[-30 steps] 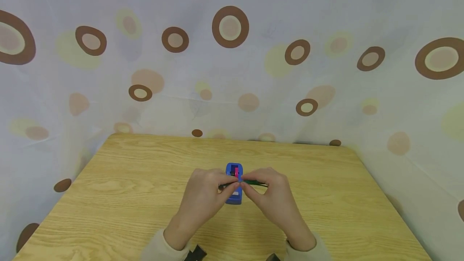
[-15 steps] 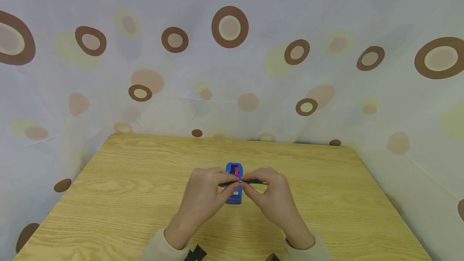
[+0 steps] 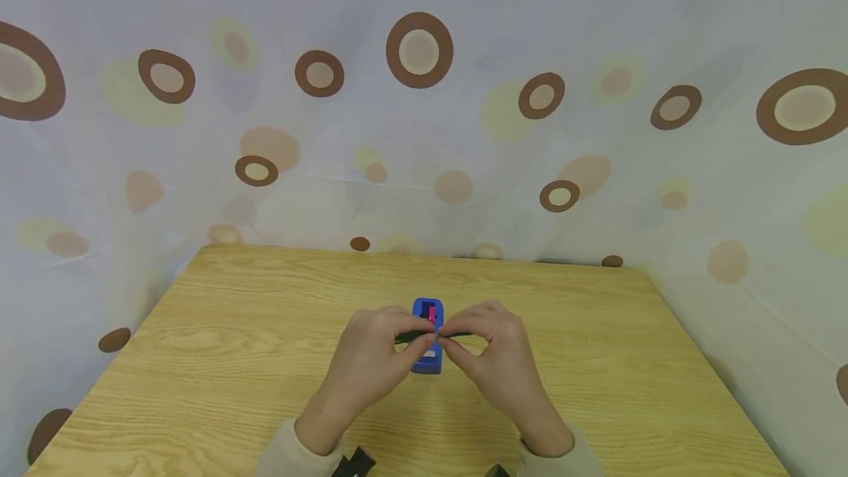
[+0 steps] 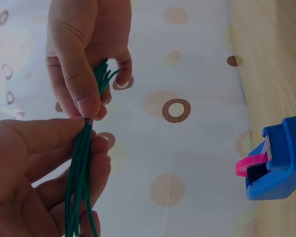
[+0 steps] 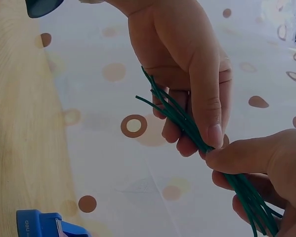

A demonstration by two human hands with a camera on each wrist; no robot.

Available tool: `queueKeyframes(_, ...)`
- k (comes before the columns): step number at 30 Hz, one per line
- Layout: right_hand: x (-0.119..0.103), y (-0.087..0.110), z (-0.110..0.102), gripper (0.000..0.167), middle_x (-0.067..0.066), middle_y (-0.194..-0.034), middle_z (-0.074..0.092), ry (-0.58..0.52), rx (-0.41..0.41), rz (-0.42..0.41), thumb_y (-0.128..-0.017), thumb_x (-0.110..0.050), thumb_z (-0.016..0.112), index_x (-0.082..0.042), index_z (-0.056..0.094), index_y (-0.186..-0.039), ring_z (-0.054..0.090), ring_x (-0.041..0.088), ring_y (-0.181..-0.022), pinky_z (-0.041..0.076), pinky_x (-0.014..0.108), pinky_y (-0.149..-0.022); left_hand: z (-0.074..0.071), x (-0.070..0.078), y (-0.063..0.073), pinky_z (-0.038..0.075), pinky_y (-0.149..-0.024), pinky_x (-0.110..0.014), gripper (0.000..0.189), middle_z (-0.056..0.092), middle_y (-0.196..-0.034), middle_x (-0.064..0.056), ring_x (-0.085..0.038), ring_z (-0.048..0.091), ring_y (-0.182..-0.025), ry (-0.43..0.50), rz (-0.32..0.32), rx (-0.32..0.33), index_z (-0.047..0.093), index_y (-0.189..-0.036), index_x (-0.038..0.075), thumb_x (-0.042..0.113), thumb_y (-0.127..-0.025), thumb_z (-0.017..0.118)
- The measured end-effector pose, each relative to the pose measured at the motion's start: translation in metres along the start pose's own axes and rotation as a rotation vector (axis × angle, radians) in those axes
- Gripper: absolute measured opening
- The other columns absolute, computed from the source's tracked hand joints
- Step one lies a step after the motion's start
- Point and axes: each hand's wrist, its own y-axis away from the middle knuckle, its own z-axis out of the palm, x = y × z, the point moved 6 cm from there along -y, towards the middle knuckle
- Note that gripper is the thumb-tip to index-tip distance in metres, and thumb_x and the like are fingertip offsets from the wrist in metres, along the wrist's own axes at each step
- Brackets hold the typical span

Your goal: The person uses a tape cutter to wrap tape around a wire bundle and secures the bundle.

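In the head view my left hand (image 3: 367, 363) and right hand (image 3: 500, 363) meet above the table, fingertips close together. Both pinch one bundle of thin green wires (image 4: 80, 168), thumb against fingers, near its middle. Loose wire ends fan out past the right hand in the left wrist view; in the right wrist view, ends (image 5: 160, 101) spread beneath the left hand. A small pinkish patch shows on the bundle between the fingertips in the left wrist view; what it is I cannot tell. Behind the hands stands a blue tape dispenser (image 3: 427, 366) with a pink roll core (image 4: 250, 163).
The wooden table (image 3: 232, 344) lies under the hands, its far edge against a hanging cloth (image 3: 424, 146) patterned with brown and beige circles. Black wrist mounts (image 3: 354, 464) show at the bottom of the head view. The dispenser sits mid-table, partly covered by the hands.
The right hand's fingers have shifted slightly, and less of the green bundle shows past them on the right. The left hand has barely moved; the dispenser stays put.
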Motion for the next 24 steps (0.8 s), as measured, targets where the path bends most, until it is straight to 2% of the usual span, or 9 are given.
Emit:
queueKeyframes(5,-0.0018,0.0007,0.0015,0.021,-0.016,-0.091,0.07,0.007,-0.004,-0.012,-0.071,-0.005,0.088,-0.019,0.078,-0.083,0.057,0.008,-0.087,0.044,0.037,-0.077,0.0018,-0.0045,0.0003,0.053,-0.07,-0.025,0.009,0.073,-0.092,0.011,0.0,0.065,-0.081,0.059,-0.081,-0.087,0.078,-0.096,0.016,0.021,-0.09,0.074)
queueKeyframes(11,-0.0039,0.0007,0.0026,0.02,-0.014,-0.09,0.071,0.008,0.004,-0.037,-0.071,-0.007,0.089,-0.019,0.078,-0.082,0.057,0.007,-0.086,0.044,0.037,-0.076,0.0036,-0.0072,-0.0004,0.054,-0.075,-0.028,0.006,0.071,-0.09,0.014,-0.001,0.065,-0.082,0.108,-0.121,-0.147,0.076,-0.095,0.017,0.021,-0.093,0.072)
queueKeyframes(16,-0.0038,0.0,0.0038,0.019,-0.014,-0.089,0.071,0.015,-0.009,-0.053,-0.071,-0.007,0.089,-0.017,0.078,-0.082,0.059,0.007,-0.083,0.046,0.034,-0.073,0.0034,-0.0084,-0.001,0.055,-0.075,-0.029,0.006,0.072,-0.09,0.014,-0.001,0.065,-0.083,0.117,-0.121,-0.146,0.075,-0.093,0.016,0.021,-0.092,0.073)
queueKeyframes(24,0.0002,0.0008,0.0063,0.017,-0.015,-0.09,0.071,0.008,-0.101,0.059,-0.075,-0.008,0.087,-0.017,0.078,-0.087,0.06,0.007,-0.087,0.052,0.03,-0.071,0.0027,-0.0062,0.0001,0.052,-0.069,-0.024,0.005,0.072,-0.089,0.011,-0.001,0.065,-0.08,0.069,-0.072,-0.106,0.077,-0.09,0.016,0.017,-0.085,0.08)
